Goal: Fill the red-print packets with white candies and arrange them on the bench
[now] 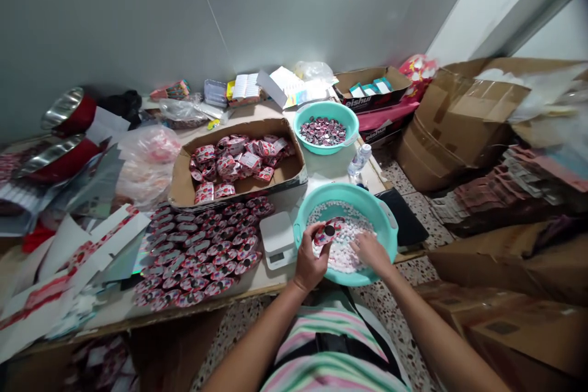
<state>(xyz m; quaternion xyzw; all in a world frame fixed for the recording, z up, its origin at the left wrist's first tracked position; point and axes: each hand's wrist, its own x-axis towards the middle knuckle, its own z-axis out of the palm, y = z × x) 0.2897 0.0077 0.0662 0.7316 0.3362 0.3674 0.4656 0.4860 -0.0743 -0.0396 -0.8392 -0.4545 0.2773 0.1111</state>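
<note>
With our left hand (312,263) we grip a small printed carton (337,229) over the near teal basin (389,244), a dark round spot on it facing us. Our right hand (371,252) reaches into the white pellets (342,258) there — its fingertips are hidden, so we cannot tell whether it has closed on any. Just left of the basin we have a white scale (277,233) — further left, rows of printed cartons (193,257) near an open cardboard box (243,197).

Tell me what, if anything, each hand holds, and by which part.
The left hand holds a small printed packet by its left end. The right hand is among pale pellets; whether it grips any cannot be told.
</note>
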